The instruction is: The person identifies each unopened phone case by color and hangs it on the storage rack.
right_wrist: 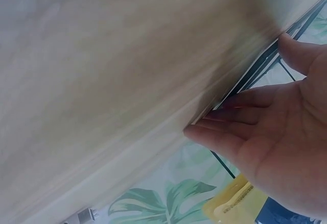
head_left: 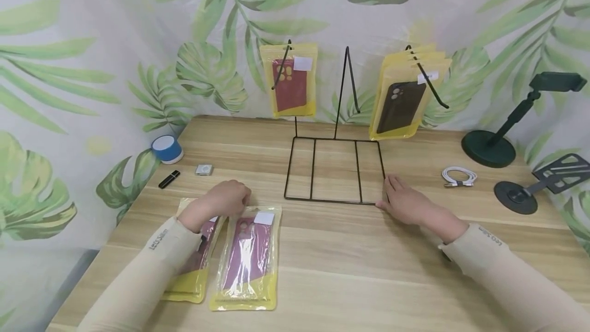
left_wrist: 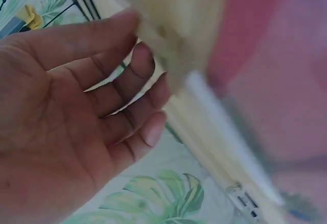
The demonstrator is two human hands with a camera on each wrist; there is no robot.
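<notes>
Pink packet (head_left: 249, 263) lies beside left fingers (left_wrist: 142, 61), grip unclear; straight right fingers (right_wrist: 219, 138) touch rack (head_left: 335, 201).

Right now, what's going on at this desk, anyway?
A person's left hand is at the top of a packaged phone case; whether it has a firm grip is unclear. A second pack lies partly under that arm. The right hand touches the front right corner of a black wire rack. One pack hangs at the rack's left, several at its right.
</notes>
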